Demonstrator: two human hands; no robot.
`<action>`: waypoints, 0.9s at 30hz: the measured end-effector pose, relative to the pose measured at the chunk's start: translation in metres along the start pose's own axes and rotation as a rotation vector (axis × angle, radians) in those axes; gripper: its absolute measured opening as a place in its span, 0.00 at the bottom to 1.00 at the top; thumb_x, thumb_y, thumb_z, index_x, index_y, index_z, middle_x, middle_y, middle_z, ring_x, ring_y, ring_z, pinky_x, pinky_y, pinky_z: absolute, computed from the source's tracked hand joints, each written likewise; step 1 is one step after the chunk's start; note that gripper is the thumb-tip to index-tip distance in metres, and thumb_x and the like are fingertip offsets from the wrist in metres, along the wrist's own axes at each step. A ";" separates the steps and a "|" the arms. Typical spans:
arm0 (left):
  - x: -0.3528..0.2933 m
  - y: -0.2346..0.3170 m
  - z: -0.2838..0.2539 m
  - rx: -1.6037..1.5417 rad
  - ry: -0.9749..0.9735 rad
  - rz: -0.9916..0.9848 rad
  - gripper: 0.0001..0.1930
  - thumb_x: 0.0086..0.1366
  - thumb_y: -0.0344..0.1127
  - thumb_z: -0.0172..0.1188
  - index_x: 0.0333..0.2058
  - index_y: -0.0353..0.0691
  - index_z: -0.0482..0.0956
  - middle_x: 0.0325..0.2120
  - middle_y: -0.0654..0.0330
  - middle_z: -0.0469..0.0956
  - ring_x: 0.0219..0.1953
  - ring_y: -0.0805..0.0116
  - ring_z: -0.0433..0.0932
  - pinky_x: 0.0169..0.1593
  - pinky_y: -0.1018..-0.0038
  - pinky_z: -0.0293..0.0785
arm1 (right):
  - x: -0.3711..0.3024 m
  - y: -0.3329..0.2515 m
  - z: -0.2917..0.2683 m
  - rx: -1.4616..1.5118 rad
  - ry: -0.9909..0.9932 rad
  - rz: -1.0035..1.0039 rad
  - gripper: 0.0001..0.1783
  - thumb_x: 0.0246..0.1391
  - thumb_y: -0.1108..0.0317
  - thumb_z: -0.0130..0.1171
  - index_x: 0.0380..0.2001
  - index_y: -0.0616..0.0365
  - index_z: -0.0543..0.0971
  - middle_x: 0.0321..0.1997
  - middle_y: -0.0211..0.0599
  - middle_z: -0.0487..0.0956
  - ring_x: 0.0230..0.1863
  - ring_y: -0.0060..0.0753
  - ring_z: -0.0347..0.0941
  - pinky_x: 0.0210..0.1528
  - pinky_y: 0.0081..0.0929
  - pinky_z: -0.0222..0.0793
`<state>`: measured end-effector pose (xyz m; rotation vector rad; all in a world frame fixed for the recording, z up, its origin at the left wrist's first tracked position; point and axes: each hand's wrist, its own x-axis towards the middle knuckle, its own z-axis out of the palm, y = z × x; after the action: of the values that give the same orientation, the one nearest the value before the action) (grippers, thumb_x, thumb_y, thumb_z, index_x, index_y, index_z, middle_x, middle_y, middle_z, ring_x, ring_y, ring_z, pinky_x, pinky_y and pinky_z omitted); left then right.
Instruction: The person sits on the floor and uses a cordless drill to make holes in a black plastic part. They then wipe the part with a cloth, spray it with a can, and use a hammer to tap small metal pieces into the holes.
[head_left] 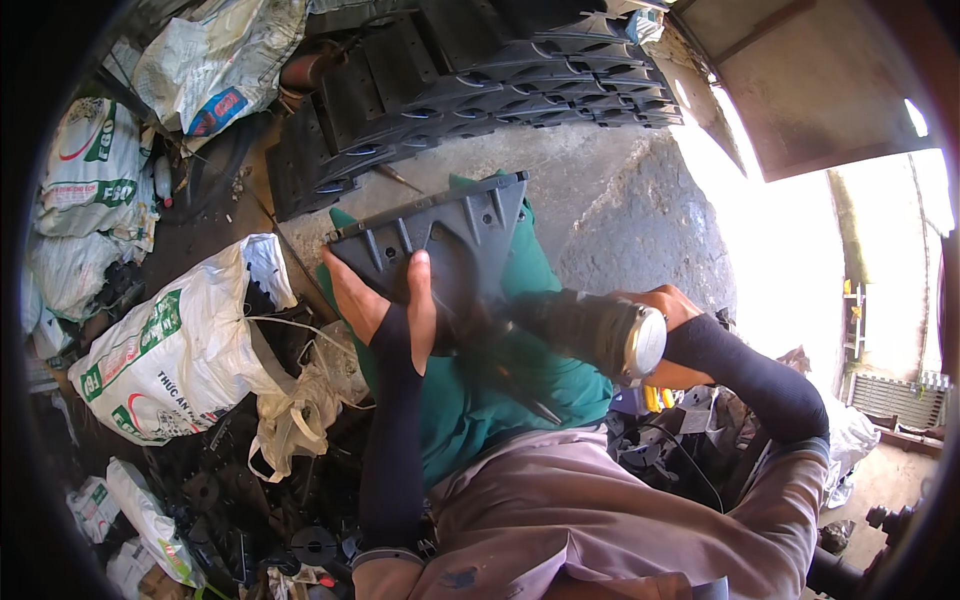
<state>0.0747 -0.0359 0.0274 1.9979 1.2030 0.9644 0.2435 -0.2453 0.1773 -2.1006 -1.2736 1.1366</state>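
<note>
A black ribbed part (pixel 462 225), wide at its far edge and narrowing toward me, lies tilted across my lap. My left hand (pixel 385 305) grips its left side, the thumb pressed on top and the other fingers partly underneath. On the right, my right hand (pixel 672 303) is wrapped round a dark cylindrical tool (pixel 578 325) with a silver round end. The tool points left toward the part's near end. Motion blurs its front, so I cannot tell whether it touches the part. A pointed tip (pixel 542 411) shows below the blur.
Stacked black parts (pixel 400 75) fill the far side. White printed sacks (pixel 175 345) and a crumpled plastic bag (pixel 300 400) lie at the left, above dark scrap pieces (pixel 215 510). A yellow item (pixel 657 399) sits under my right forearm. A large panel (pixel 830 90) leans far right.
</note>
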 end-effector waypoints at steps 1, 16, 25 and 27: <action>0.000 0.000 0.001 0.016 0.008 0.018 0.51 0.55 0.48 0.68 0.65 0.21 0.49 0.59 0.31 0.61 0.62 0.38 0.62 0.65 0.55 0.58 | 0.000 -0.001 0.003 -0.072 -0.032 0.075 0.27 0.32 0.65 0.70 0.41 0.63 0.79 0.37 0.46 0.82 0.35 0.46 0.82 0.44 0.35 0.79; 0.002 -0.002 0.007 -0.005 0.094 0.058 0.51 0.53 0.48 0.71 0.64 0.20 0.53 0.52 0.34 0.69 0.54 0.40 0.71 0.58 0.56 0.65 | -0.003 -0.005 0.021 -0.294 0.033 -0.090 0.29 0.34 0.62 0.71 0.42 0.65 0.77 0.30 0.47 0.80 0.29 0.50 0.79 0.35 0.37 0.76; 0.001 0.001 0.003 0.004 0.082 0.029 0.51 0.53 0.48 0.70 0.65 0.22 0.53 0.53 0.35 0.69 0.55 0.40 0.70 0.59 0.56 0.65 | -0.004 -0.007 0.017 -0.185 0.008 -0.017 0.30 0.34 0.64 0.69 0.45 0.64 0.77 0.36 0.46 0.81 0.35 0.48 0.81 0.41 0.37 0.77; 0.001 0.001 0.003 -0.046 0.068 0.001 0.51 0.53 0.49 0.71 0.65 0.23 0.53 0.54 0.35 0.68 0.57 0.40 0.69 0.60 0.56 0.64 | -0.010 -0.003 0.011 -0.121 -0.020 0.068 0.29 0.34 0.64 0.69 0.45 0.63 0.78 0.37 0.44 0.81 0.37 0.45 0.81 0.43 0.37 0.77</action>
<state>0.0778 -0.0356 0.0269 1.9435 1.2057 1.0589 0.2308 -0.2533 0.1771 -2.2412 -1.3201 1.1379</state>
